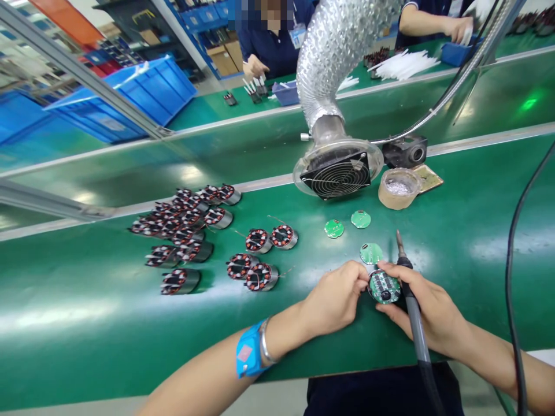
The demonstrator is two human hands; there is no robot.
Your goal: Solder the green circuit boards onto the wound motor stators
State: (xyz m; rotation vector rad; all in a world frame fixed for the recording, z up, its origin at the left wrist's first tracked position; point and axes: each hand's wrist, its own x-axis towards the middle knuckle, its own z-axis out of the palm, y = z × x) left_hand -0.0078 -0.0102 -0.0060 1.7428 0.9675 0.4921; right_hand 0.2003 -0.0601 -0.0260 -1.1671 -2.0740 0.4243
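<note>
A round green circuit board [385, 288] with dark chips faces up near the table's front edge. My right hand [433, 312] is closed about it, finger at the top and thumb below. A soldering iron [415, 323] lies across the same hand, its tip pointing away from me. My left hand [336, 294] is pinched at the board's left edge; what its fingertips hold is hidden. Just beyond the held board lies another round green board [371, 253], with two more boards [334, 229] [361, 219] farther off.
Several wire-wound motor stators [262, 277] stand left of my hands, with a dense group [182, 225] behind. A fume extractor fan [338, 176] hangs over the far edge, beside a tape-wrapped tin [399, 188]. A black cable [511, 260] hangs at right. People work across the bench.
</note>
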